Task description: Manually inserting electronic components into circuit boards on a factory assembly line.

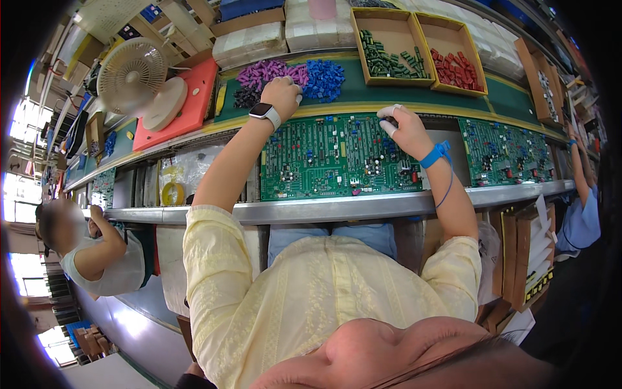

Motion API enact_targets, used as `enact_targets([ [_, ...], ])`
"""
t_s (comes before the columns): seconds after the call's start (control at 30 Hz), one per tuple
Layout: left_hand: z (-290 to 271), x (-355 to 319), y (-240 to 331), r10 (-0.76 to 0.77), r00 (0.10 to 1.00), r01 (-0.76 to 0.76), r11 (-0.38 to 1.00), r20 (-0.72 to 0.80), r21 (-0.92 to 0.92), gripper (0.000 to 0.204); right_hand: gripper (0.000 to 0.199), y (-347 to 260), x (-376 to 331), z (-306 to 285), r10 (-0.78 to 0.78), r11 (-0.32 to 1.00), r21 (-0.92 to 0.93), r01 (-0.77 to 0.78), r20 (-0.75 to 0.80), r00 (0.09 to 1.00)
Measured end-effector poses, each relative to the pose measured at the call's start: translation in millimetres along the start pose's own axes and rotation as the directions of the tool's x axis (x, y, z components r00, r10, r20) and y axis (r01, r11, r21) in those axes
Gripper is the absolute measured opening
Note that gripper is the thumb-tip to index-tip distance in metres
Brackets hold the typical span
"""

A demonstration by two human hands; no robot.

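My left hand [282,100], with a watch on its wrist, reaches into loose parts on the green bench strip. Its bent fingers rest where a pile of purple components [259,72] meets a pile of blue components [324,79]; whatever they pinch is hidden. Small black components [247,98] lie left of that wrist. Above the top right of a green circuit board [311,159] is my right hand [407,131], fingertips covered in white cots and a blue strap round the wrist. Its thumb and fingers curl together around something small and dark. Many parts stand on the board.
A second populated circuit board [505,152] lies to the right on the metal rail [337,209]. Beyond are a box of green capacitors [389,58] and a box of red ones [457,68]. A fan [133,74] stands at left. Another person [97,253] sits far left; another's arm [578,162] shows right.
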State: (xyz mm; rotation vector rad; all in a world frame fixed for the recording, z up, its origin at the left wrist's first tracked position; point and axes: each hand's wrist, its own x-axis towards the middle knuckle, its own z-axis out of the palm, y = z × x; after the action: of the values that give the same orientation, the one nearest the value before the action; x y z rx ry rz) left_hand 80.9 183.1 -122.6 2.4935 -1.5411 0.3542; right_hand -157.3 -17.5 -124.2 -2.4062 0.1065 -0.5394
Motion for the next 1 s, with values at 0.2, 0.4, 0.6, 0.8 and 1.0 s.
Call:
enact_targets([
  [0.2,13,4,-5,0.057,0.998,-0.061,0.986,0.031,0.152,0.016,0.016,-41,-1,18,-0.157,0.986,0.075,0.148,0.127,0.979],
  [0.4,11,0,-4,0.093,0.995,-0.092,0.995,-0.028,0.043,0.015,0.016,-77,9,66,-0.233,0.969,0.022,0.246,0.414,0.88],
  [0.6,-2,-19,0,0.033,0.998,-0.04,0.991,-0.053,-0.129,0.016,0.016,-78,37,90,-0.145,0.989,0.024,0.146,0.348,0.926],
  [0.8,-12,-53,-13,-0.133,0.964,-0.004,0.858,-0.231,-0.513,0.023,0.016,-70,51,110,-0.106,0.989,-0.052,0.137,0.394,0.913],
  [1.0,-28,-78,10,-0.297,0.954,0.197,0.535,0.036,-0.821,0.018,0.015,-67,50,108,-0.085,0.986,-0.096,0.138,0.42,0.903],
])
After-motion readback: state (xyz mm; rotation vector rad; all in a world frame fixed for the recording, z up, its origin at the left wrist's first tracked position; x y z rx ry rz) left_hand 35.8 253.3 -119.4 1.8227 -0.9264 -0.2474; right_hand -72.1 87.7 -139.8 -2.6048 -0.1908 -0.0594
